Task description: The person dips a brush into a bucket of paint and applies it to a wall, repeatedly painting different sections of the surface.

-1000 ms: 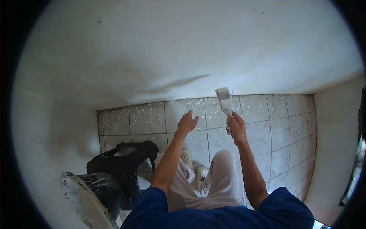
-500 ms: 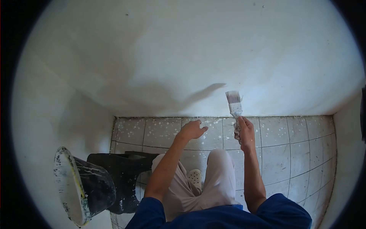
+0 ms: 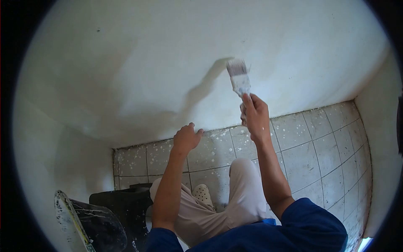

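Head view. The right hand [image 3: 254,116] is closed around the handle of a paint-caked brush [image 3: 238,77], bristles upward and pressed against the white wall [image 3: 138,54], well above the wall's lower edge where it meets the floor; the brush's shadow falls on the wall just to its left. The left hand [image 3: 186,138] holds nothing, its fingers loosely curled, and hovers near that lower edge. A paint-speckled tiled floor [image 3: 319,143] lies below. A paint-smeared bucket [image 3: 90,227] sits at the floor's left edge, beside a black stool [image 3: 124,201]. One perforated shoe [image 3: 202,193] shows between the light trouser legs.
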### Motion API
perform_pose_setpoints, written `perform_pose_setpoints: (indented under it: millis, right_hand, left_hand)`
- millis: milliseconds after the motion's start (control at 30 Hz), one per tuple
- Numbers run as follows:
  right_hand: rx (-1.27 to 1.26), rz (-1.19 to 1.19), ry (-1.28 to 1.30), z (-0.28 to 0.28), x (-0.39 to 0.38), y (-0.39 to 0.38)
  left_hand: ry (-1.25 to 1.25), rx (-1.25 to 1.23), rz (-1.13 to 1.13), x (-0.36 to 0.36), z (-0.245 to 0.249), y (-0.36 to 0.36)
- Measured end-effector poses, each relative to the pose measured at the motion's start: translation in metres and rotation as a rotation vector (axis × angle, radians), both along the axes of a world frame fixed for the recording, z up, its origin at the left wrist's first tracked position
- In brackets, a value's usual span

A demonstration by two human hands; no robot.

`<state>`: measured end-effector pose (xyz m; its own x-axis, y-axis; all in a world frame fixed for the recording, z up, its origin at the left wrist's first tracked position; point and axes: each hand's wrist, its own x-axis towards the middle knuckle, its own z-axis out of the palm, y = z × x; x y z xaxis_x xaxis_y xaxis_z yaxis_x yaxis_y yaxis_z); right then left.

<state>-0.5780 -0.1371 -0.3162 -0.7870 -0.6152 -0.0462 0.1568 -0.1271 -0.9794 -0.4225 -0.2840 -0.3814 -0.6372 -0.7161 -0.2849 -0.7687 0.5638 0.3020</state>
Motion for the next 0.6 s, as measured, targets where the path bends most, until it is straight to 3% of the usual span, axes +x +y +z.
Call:
perform_pose_setpoints:
  millis: [100,233,333,367,433,533,600]
  right_hand:
    - [0.018,-0.015,-0.004,-0.024,-0.014,-0.02]
    - [0.281,0.014,-0.164,-0.186,-0.024,-0.022]
    - [0.365,-0.013,-0.308,-0.199,-0.014,-0.007]
    - [0.327,-0.011,-0.23,-0.198,-0.02,-0.01]
    - [0.256,-0.013,-0.077,-0.144,-0.032,-0.023]
    - [0.019,0.044,-0.105,-0.013,-0.026,-0.017]
    - [-0.088,0.054,-0.069,0.037,-0.019,-0.006]
  left_hand:
    - [0.021,-0.032,-0.044,-0.013,-0.005,-0.003]
    - [0.017,-0.033,-0.064,-0.02,0.001,0.001]
    - [0.006,-0.007,-0.062,-0.022,0.008,0.005]
    - [0.01,0.009,-0.064,-0.022,0.008,0.007]
    - [-0.033,0.021,-0.069,-0.02,0.008,0.008]
    - [-0.045,0.0,-0.04,-0.017,0.009,0.005]
    - [-0.051,-0.013,-0.019,-0.015,0.009,0.002]
